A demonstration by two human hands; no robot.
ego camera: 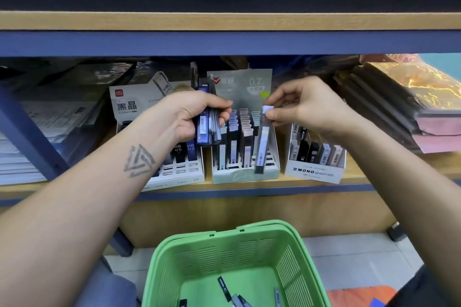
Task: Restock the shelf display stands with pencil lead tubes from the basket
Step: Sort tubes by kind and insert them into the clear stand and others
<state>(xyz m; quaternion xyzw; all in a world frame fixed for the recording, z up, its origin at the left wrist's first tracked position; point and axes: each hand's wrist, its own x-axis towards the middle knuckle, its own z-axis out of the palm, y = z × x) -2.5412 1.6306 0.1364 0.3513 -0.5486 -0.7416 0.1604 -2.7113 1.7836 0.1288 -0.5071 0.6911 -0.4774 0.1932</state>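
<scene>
My left hand (pixel 197 117) grips a bundle of several lead tubes (pixel 207 127) upright in front of the shelf. My right hand (pixel 304 107) pinches the white cap of one long lead tube (pixel 263 142), whose lower end hangs at the front right of the middle display stand (pixel 245 176). That pale green stand, marked 0.7, holds rows of tubes. To its left stands a white display stand (pixel 179 173) with HB 0.5 tubes. On the right a MONO graph stand (pixel 315 172) holds short cases. The green basket (pixel 199 257) below holds several loose tubes (pixel 225 286).
The wooden shelf (pixel 249 187) has a blue front edge. Stacked paper packs (pixel 37 132) lie at the left and wrapped notebooks (pixel 399 107) at the right. An upper shelf board (pixel 224 21) hangs close above. Tiled floor (pixel 349 257) surrounds the basket.
</scene>
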